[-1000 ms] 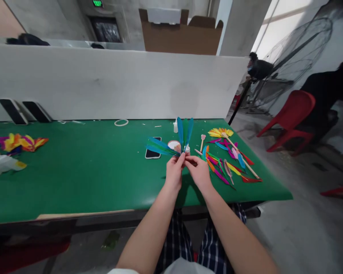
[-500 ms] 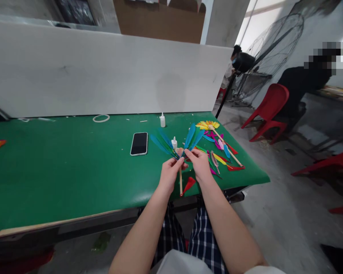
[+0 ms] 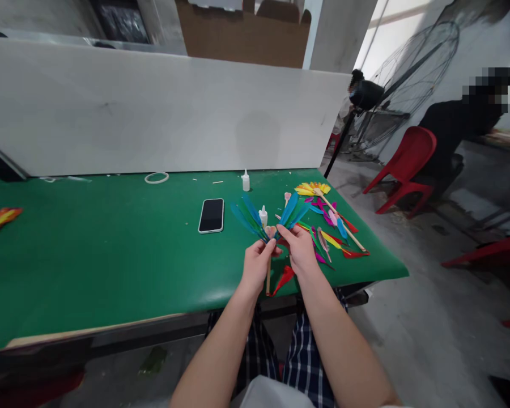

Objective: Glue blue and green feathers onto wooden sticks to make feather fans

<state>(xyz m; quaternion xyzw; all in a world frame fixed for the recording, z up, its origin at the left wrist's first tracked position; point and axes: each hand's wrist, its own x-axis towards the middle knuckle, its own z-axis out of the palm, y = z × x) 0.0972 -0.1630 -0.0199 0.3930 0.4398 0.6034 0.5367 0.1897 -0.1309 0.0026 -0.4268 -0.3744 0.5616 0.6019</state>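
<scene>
Blue and green feathers (image 3: 245,214) fan out from the heart-shaped head of a wooden stick, making a feather fan. My left hand (image 3: 257,265) is closed round the fan just below its head. The stick handle (image 3: 268,279) points down toward the table's front edge, with a red tassel (image 3: 286,276) beside its lower end. On the other side my right hand (image 3: 301,248) pinches the base of the right-hand blue feathers (image 3: 289,212). Fingers hide part of the join between feathers and wood. Just behind the fan stands a white squeeze bottle (image 3: 263,215).
Loose coloured feathers (image 3: 329,238) and a yellow feather fan (image 3: 313,188) lie at the right on the green table (image 3: 110,255). A phone (image 3: 211,216), another white bottle (image 3: 246,181) and a white ring (image 3: 156,178) lie or stand farther back. A white panel (image 3: 165,113) bounds the rear.
The view has shifted slightly, moving the whole scene a little right and down. My hands keep their hold on the fan; its handle has tilted slightly.
</scene>
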